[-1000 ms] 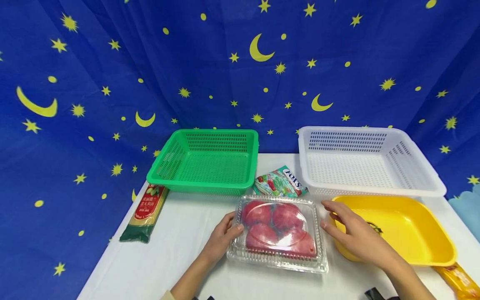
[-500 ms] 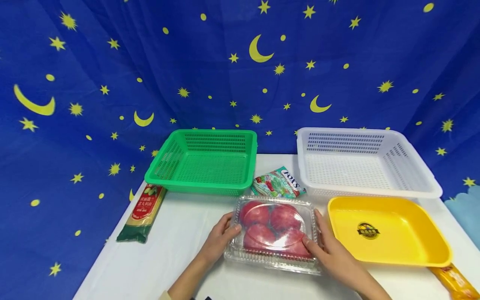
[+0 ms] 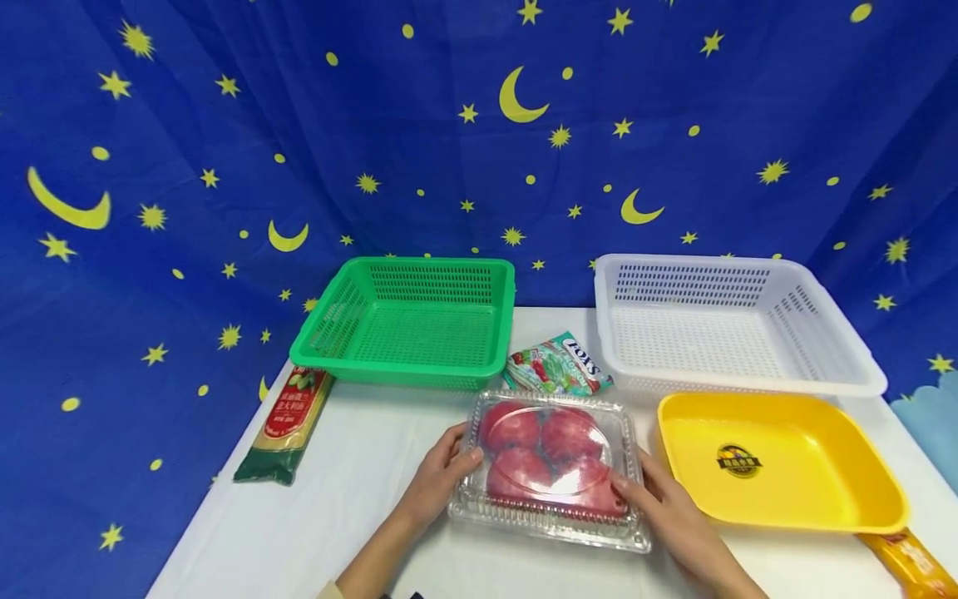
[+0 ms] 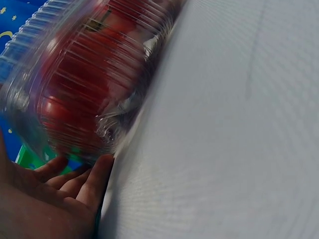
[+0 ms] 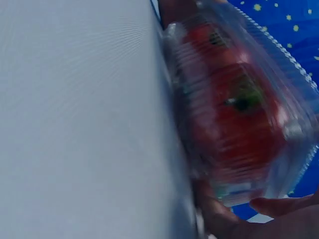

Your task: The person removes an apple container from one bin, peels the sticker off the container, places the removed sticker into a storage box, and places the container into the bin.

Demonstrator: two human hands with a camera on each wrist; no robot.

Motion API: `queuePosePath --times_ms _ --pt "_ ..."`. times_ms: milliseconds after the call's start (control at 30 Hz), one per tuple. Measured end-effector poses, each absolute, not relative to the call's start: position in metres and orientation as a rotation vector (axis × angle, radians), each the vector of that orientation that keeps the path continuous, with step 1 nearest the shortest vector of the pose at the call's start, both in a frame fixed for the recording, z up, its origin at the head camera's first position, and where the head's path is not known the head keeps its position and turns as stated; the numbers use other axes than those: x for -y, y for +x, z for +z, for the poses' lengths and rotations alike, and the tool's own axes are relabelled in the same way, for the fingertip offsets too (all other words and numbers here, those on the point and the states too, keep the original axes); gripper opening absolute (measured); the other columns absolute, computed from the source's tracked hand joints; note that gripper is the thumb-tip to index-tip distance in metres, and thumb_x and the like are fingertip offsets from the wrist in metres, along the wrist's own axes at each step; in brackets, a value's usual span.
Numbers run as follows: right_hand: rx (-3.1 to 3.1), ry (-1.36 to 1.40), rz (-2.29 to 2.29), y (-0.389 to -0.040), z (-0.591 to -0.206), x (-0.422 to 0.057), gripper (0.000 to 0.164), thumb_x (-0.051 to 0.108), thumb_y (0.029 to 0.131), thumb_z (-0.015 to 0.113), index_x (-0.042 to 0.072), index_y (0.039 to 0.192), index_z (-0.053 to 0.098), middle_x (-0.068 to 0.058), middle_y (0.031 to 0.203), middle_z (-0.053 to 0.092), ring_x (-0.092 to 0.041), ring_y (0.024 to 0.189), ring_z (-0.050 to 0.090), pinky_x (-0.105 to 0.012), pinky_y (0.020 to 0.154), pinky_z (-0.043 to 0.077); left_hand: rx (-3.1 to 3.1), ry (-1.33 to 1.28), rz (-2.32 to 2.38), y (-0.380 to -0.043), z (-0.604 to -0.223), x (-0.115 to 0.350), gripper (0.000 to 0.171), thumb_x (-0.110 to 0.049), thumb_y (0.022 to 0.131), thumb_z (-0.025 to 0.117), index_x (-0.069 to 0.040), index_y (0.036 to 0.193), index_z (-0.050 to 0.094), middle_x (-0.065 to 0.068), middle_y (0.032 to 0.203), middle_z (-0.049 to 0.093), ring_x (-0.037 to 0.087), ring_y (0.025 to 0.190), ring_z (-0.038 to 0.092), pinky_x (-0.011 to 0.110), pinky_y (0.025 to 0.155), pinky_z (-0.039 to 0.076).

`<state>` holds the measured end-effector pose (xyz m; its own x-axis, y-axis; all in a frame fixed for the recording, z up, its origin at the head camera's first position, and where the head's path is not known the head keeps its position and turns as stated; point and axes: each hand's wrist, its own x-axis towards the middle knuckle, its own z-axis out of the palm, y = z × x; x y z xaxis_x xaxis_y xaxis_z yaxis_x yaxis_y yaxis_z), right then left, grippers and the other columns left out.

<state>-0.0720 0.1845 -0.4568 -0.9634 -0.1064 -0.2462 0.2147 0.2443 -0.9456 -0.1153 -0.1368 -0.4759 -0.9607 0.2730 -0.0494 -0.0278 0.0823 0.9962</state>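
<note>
A clear plastic clamshell box [image 3: 554,466] of several red tomatoes [image 3: 570,434] lies at the front middle of the white table. My left hand [image 3: 437,478] grips its left side, thumb over the lid's edge. On the opposite side my right hand [image 3: 674,512] holds the box, with the thumb on the lid. Green stems show on the tomatoes [image 5: 239,109] in the right wrist view, which is blurred. Seen from the left wrist, the fingers [image 4: 94,186] reach against the box's end. The fingertips beneath the box are hidden in the head view.
Behind the box lies a FOX'S candy bag [image 3: 557,366], between a green basket [image 3: 419,366] and a white basket [image 3: 741,378]. A yellow basin [image 3: 793,482] stands to the right, with an orange packet [image 3: 909,566] partly under it. A pasta packet [image 3: 288,424] lies left.
My right hand has come from over the yellow basin's left edge onto the box's right side and taken hold. The left hand has kept its grip, and the box has barely moved.
</note>
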Motion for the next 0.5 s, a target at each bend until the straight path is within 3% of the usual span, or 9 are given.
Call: queuePosePath --times_ms 167,300,400,500 --pt "-2.13 0.196 -1.868 -0.0646 -0.4565 -0.1846 0.07 0.031 0.095 0.06 0.016 0.154 0.024 -0.025 0.152 0.023 -0.036 0.133 0.032 -0.043 0.097 0.042 -2.16 0.195 1.975 -0.1157 -0.4801 0.1351 0.048 -0.031 0.097 0.054 -0.011 0.14 0.047 0.007 0.13 0.058 0.022 0.117 0.052 0.037 0.099 0.037" --pt "-2.088 0.246 -1.9 -0.0638 -0.4572 -0.1837 0.071 0.033 0.094 0.061 0.022 0.154 0.024 -0.026 0.148 0.032 -0.029 0.12 0.046 -0.032 0.087 0.046 -2.167 0.134 1.976 -0.1145 -0.4803 0.1334 0.05 -0.034 0.096 0.055 -0.013 0.141 0.047 0.004 0.134 0.055 0.02 0.123 0.048 0.041 0.104 0.029" --pt "-2.064 0.287 -1.922 -0.0648 -0.4571 -0.1826 0.07 0.032 0.093 0.063 0.025 0.153 0.027 -0.024 0.141 0.041 -0.025 0.106 0.053 -0.032 0.082 0.048 -2.175 0.129 1.982 -0.1145 -0.4791 0.1336 0.05 -0.034 0.096 0.056 -0.014 0.141 0.047 0.004 0.135 0.055 0.021 0.125 0.047 0.043 0.106 0.028" --pt "-2.1 0.288 -1.889 -0.0656 -0.4575 -0.1822 0.071 0.034 0.093 0.063 0.025 0.153 0.026 -0.022 0.138 0.045 -0.023 0.103 0.055 -0.032 0.08 0.048 -2.182 0.119 1.993 -0.1151 -0.4789 0.134 0.05 -0.034 0.096 0.056 -0.016 0.141 0.048 0.005 0.137 0.053 0.023 0.128 0.044 0.047 0.108 0.025"
